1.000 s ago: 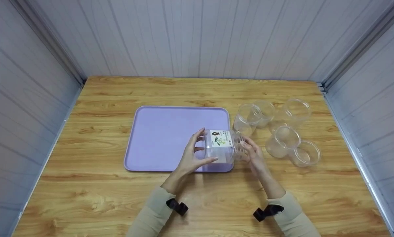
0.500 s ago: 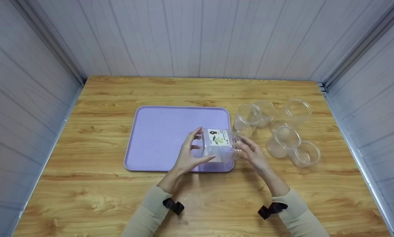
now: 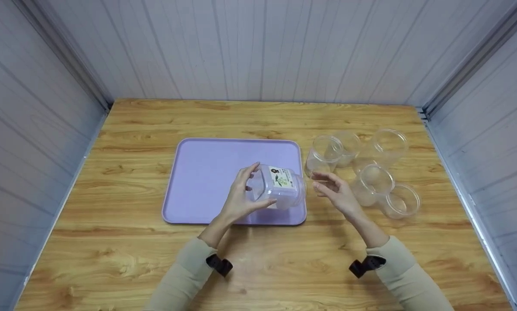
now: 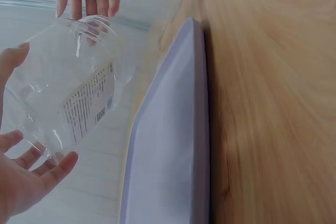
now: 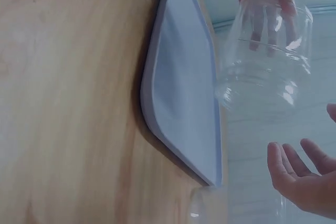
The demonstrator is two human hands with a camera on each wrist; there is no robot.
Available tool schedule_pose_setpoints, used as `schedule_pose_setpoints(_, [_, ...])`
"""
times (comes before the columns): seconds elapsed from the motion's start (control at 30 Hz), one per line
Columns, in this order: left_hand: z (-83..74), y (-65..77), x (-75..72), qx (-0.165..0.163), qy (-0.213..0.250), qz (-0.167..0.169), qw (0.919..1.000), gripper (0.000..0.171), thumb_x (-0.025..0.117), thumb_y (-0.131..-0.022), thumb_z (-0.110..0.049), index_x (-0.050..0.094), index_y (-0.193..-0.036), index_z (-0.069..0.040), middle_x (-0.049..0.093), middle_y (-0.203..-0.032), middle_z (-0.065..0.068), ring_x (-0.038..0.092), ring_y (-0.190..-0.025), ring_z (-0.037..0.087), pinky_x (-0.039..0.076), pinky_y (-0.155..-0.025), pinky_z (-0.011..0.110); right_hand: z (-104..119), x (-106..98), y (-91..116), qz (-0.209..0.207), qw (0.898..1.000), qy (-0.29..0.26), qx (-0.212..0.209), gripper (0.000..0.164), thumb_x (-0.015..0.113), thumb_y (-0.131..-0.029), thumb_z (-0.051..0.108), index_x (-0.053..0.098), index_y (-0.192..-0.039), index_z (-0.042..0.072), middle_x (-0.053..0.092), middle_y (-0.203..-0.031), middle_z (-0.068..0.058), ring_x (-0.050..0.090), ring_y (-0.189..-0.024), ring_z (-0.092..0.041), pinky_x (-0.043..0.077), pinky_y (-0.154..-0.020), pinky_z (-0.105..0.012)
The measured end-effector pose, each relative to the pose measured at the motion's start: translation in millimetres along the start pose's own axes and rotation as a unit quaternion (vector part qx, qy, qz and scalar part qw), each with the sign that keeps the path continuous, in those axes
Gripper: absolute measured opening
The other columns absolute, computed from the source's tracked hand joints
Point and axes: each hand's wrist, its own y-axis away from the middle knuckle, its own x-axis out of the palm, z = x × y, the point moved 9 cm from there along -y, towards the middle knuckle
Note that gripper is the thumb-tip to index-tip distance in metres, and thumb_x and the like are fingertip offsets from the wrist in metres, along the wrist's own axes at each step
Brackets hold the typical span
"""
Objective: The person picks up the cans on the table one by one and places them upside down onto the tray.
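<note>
A clear plastic jar (image 3: 284, 196) with a printed label lies on its side in the air over the right part of the lilac tray (image 3: 206, 181). My left hand (image 3: 239, 196) grips its base end, thumb on the near side and fingers on the far side. The mouth of the jar points right, toward my right hand (image 3: 338, 194). That hand is apart from the jar, its fingers loosely bent with nothing between them. In the left wrist view, a text label (image 4: 89, 100) shows on the jar's other side.
Several clear plastic jars stand to the right of the tray, among them one near its edge (image 3: 323, 155) and one close to my right hand (image 3: 372, 185). Pale panel walls (image 3: 258, 52) enclose the wooden table (image 3: 284, 268) at the back and sides.
My right hand has let go of the jar's mouth end and drawn back to the right. My left hand has carried the jar a little to the left, tilting it slightly.
</note>
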Motion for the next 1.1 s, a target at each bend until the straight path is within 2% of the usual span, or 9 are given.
schedule_pose_setpoints(0.1, [2.3,-2.5,-5.1,-0.006,-0.028,-0.001,0.9996,0.093,0.080,-0.059,-0.039,0.035,-0.134,-0.008,0.043,-0.123,0.012,0.041,-0.109,0.031,0.045,-0.077,0.041,7,-3,-4,-0.004,1.000,0.026,-0.016,0.036,0.059,-0.084,0.003,0.050,-0.116,-0.009,0.051,-0.114,-0.025,0.057,-0.092,-0.022,0.050,-0.073,-0.029])
schedule_pose_setpoints(0.3, [6.2,-8.4,-18.6,-0.026,-0.087,-0.007,0.9958,0.094,0.080,-0.058,-0.040,0.035,-0.134,-0.007,0.042,-0.122,0.012,0.041,-0.112,0.027,0.040,-0.088,0.042,23,-11,-13,-0.018,0.995,0.090,-0.049,0.038,0.063,-0.080,0.003,0.052,-0.114,-0.009,0.052,-0.114,-0.023,0.052,-0.097,-0.030,0.048,-0.074,-0.024])
schedule_pose_setpoints(0.47, [7.4,-14.3,-28.9,-0.042,-0.122,-0.012,0.9916,0.095,0.081,-0.057,-0.038,0.036,-0.134,-0.006,0.042,-0.122,0.013,0.041,-0.113,0.027,0.035,-0.094,0.041,34,-16,-20,-0.029,0.990,0.123,-0.071,0.036,0.063,-0.079,0.000,0.053,-0.112,-0.010,0.054,-0.112,-0.023,0.052,-0.095,-0.030,0.046,-0.074,-0.021])
schedule_pose_setpoints(0.63, [9.2,-20.5,-38.7,-0.061,-0.149,-0.013,0.9869,0.094,0.082,-0.057,-0.036,0.037,-0.134,-0.007,0.041,-0.123,0.013,0.040,-0.114,0.027,0.037,-0.092,0.043,50,-16,-26,-0.035,0.979,0.179,-0.095,0.036,0.065,-0.078,0.002,0.054,-0.111,-0.010,0.056,-0.110,-0.023,0.053,-0.096,-0.032,0.048,-0.077,-0.036])
schedule_pose_setpoints(0.73, [10.9,-23.7,-44.1,-0.070,-0.160,-0.007,0.9846,0.093,0.081,-0.058,-0.036,0.036,-0.135,-0.008,0.041,-0.123,0.014,0.039,-0.113,0.028,0.039,-0.090,0.045,60,-15,-27,-0.032,0.977,0.190,-0.094,0.038,0.064,-0.079,0.002,0.052,-0.112,-0.012,0.054,-0.111,-0.026,0.051,-0.098,-0.036,0.045,-0.081,-0.044])
schedule_pose_setpoints(0.83, [14.0,-26.9,-49.6,-0.076,-0.176,0.002,0.9814,0.093,0.080,-0.058,-0.037,0.035,-0.135,-0.009,0.040,-0.124,0.015,0.039,-0.113,0.029,0.040,-0.088,0.045,62,-16,-32,-0.034,0.976,0.195,-0.090,0.040,0.064,-0.079,0.003,0.051,-0.113,-0.013,0.052,-0.112,-0.027,0.049,-0.100,-0.037,0.043,-0.083,-0.046])
schedule_pose_setpoints(0.9, [16.9,-28.8,-53.2,-0.081,-0.186,0.008,0.9793,0.094,0.080,-0.059,-0.037,0.034,-0.136,-0.009,0.040,-0.123,0.016,0.039,-0.113,0.030,0.040,-0.088,0.045,54,-20,-39,-0.036,0.975,0.199,-0.092,0.041,0.065,-0.079,0.006,0.051,-0.114,-0.012,0.052,-0.112,-0.026,0.049,-0.101,-0.036,0.043,-0.083,-0.046])
schedule_pose_setpoints(1.1, [26.8,-32.6,-64.7,-0.106,-0.208,0.023,0.9722,0.093,0.079,-0.061,-0.035,0.032,-0.137,-0.010,0.036,-0.127,0.016,0.036,-0.115,0.031,0.042,-0.084,0.047,53,-22,-49,-0.042,0.964,0.240,-0.107,0.041,0.065,-0.079,0.006,0.052,-0.115,-0.008,0.051,-0.115,-0.022,0.048,-0.101,-0.034,0.043,-0.082,-0.045])
